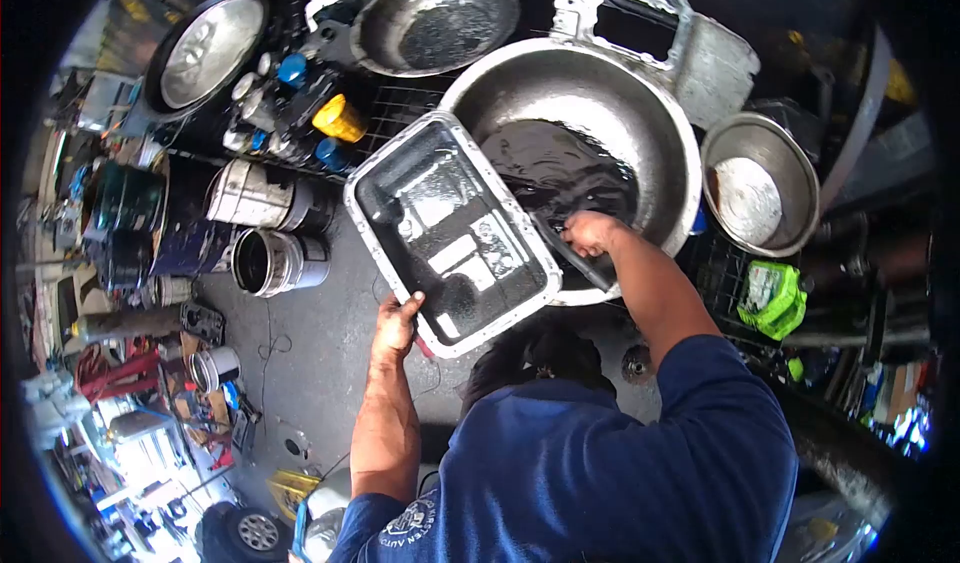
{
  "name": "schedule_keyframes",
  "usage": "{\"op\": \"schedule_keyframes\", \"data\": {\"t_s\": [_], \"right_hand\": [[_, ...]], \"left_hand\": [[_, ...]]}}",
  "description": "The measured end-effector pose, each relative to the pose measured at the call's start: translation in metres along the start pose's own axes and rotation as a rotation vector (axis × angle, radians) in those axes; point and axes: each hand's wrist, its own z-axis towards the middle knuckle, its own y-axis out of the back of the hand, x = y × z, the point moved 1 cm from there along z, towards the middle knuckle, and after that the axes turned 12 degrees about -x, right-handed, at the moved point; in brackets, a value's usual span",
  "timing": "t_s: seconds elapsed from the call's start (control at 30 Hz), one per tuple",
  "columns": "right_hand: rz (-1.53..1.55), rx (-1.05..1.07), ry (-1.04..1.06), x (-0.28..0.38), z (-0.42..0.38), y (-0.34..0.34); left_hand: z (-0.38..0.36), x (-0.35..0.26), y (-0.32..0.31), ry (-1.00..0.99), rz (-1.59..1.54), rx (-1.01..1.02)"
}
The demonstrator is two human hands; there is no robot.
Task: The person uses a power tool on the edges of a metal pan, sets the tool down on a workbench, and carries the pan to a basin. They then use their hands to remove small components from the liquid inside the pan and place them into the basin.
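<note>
My left hand (396, 327) grips the lower left rim of a rectangular metal oil pan (455, 335), thumb on the flange. The pan is tilted, its wet, dark inside facing up, and it overlaps the left edge of a large round metal basin (668, 148). Dark liquid (560, 168) lies in the bottom of the basin. My right hand (590, 234) is closed over the basin, close to the pan's right side. A dark, long shape (578, 261) runs just below its fingers; what the hand holds, I cannot make out.
Behind the basin lies a metal casting (715, 68). Metal bowls stand at the back (365, 48) and right (785, 228). A yellow cup (340, 119) sits among bottles at the left. Dirty buckets (308, 261) stand on the floor. A green container (775, 303) is at the right.
</note>
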Motion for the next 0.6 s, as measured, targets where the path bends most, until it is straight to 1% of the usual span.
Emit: {"op": "schedule_keyframes", "data": {"t_s": [0.1,0.13,0.23,0.3,0.37,0.4,0.43,0.5,0.57,0.6], "right_hand": [[0.091,0.018,-0.005,-0.007,0.009,-0.014],[0.176,-0.014,-0.009,-0.018,0.027,-0.024],[0.024,-0.051,0.096,0.000,0.013,-0.012],[0.027,-0.164,0.148,0.019,-0.007,0.001],[0.033,-0.264,0.194,0.035,-0.016,0.014],[0.044,-0.249,0.269,0.038,-0.010,0.022],[-0.021,-0.291,0.446,0.022,0.026,0.028],[-0.377,-0.596,0.775,0.046,-0.008,0.043],[-0.406,-0.617,0.738,0.068,-0.040,0.053],[-0.477,-0.662,0.789,0.074,-0.047,0.058]], "left_hand": [[0.009,0.010,0.010,-0.028,0.084,-0.002],[0.010,0.010,0.012,-0.026,0.091,0.021],[0.004,0.004,0.007,-0.005,0.047,0.052],[0.006,0.005,0.014,0.035,0.034,0.108],[0.006,0.005,0.017,0.017,0.048,0.102],[0.005,0.004,0.016,0.009,0.041,0.105],[0.003,0.002,0.014,0.004,0.035,0.113],[-0.004,-0.006,0.010,0.005,0.036,0.105],[-0.004,-0.001,0.016,0.030,0.051,0.085],[-0.001,0.000,0.018,0.023,0.041,0.076]]}}
